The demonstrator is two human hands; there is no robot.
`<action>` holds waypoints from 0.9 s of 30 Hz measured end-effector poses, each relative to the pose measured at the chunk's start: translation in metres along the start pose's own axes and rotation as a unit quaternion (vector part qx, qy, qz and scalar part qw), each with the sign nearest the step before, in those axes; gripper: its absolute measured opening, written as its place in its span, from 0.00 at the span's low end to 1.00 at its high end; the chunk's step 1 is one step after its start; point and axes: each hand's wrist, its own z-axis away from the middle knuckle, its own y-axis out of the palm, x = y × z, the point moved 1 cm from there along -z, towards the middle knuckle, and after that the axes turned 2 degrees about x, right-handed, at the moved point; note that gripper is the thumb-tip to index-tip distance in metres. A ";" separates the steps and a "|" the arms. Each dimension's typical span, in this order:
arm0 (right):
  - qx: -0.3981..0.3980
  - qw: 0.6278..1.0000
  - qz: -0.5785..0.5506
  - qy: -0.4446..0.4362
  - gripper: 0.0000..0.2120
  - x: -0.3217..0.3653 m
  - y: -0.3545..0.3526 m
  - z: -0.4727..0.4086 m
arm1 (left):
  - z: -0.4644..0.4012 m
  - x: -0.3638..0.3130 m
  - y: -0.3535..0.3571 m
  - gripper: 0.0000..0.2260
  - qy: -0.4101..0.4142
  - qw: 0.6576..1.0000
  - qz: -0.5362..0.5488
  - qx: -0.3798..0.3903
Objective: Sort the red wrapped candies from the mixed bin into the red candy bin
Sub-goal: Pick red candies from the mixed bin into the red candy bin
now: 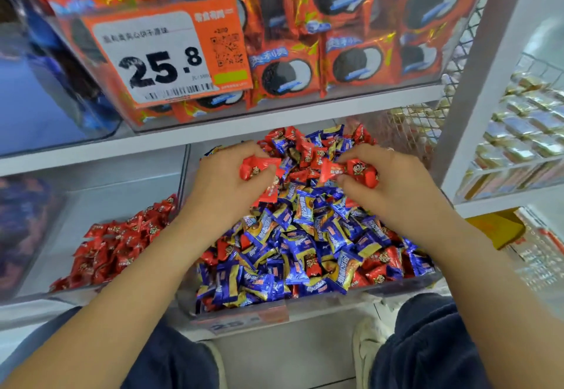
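The left hand [227,185] is curling its fingers around a small clutch of red wrapped candies [258,167], glossy red foil with a little cartoon face printed on it and crimped, twisted ends sticking out past the thumb. The right hand [393,185] is doing the same a little to the side, pinching more red pieces [354,170] between thumb and fingers, one of them jutting out toward the other hand. Both hands are hovering over the back half of the mixed bin [305,317], a clear-walled tub sitting on the lower shelf, and both are gripping candy rather than hanging loose.

Under them the heap is showing mostly blue and gold wrappers [293,245], shiny and rectangular, with red ones scattered through it and bunched thickly at the far edge near the shelf back. The red pieces are standing out sharply against the blue.

Just beside it on the left, the red candy bin [61,205] is holding a low pile of the same red sweets [122,242], gathered toward its right side near the wall shared with the mixed tub.

Above, an upper tub of orange-red cookie packs [351,62] is carrying a price tag [164,59] reading 25.8. Dark trouser knees [427,349] are showing at the bottom, below the forearms.
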 end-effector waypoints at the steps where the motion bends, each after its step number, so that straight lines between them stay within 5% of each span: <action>1: 0.005 1.000 -0.026 -0.005 0.10 0.008 0.004 0.000 | 0.010 0.003 -0.011 0.03 -0.004 1.000 0.019 -0.010; 10: 0.112 0.972 -0.201 0.051 0.04 0.061 0.049 -0.005 | 0.055 0.076 -0.072 0.06 -0.087 0.990 0.098 -0.058; 14: 0.071 0.962 -0.254 0.069 0.02 0.084 0.061 -0.012 | 0.057 0.096 -0.091 0.05 -0.100 0.988 0.097 -0.067; 24: 0.142 0.977 -0.153 -0.051 0.03 0.179 0.140 -0.053 | 0.075 0.163 -0.136 0.06 -0.188 0.975 0.071 -0.090; 27: 0.182 0.976 -0.095 -0.067 0.11 0.194 0.167 -0.063 | 0.077 0.179 -0.134 0.03 -0.230 0.967 0.064 -0.088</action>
